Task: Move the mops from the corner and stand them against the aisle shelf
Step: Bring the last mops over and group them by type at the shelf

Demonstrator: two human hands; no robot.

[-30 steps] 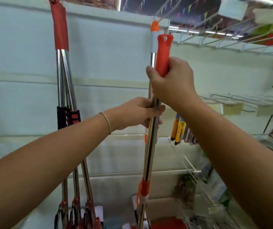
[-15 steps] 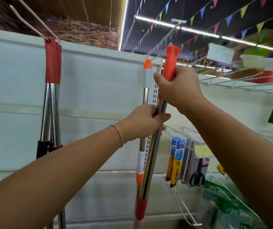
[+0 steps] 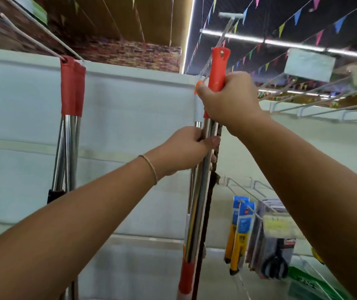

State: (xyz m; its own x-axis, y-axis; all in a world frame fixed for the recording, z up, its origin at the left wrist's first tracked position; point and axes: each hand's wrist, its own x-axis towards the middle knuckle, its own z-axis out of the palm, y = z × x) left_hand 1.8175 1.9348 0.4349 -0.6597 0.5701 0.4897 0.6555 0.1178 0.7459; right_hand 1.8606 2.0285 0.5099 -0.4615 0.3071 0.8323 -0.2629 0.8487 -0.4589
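Since the earlier frames, the mop pole (image 3: 197,217) has been raised, so that its orange grip (image 3: 217,68) is now seen above the top edge of the white shelf panel (image 3: 130,109). That grip is clasped by the right hand (image 3: 229,100), while the steel shaft below is encircled by the left hand (image 3: 186,151). A steady, near-vertical hold should be kept, and the tip eased against the panel beside the poles already hung (image 3: 70,118). Chrome tubing with orange collars is shown; the mop head is hidden below the view.
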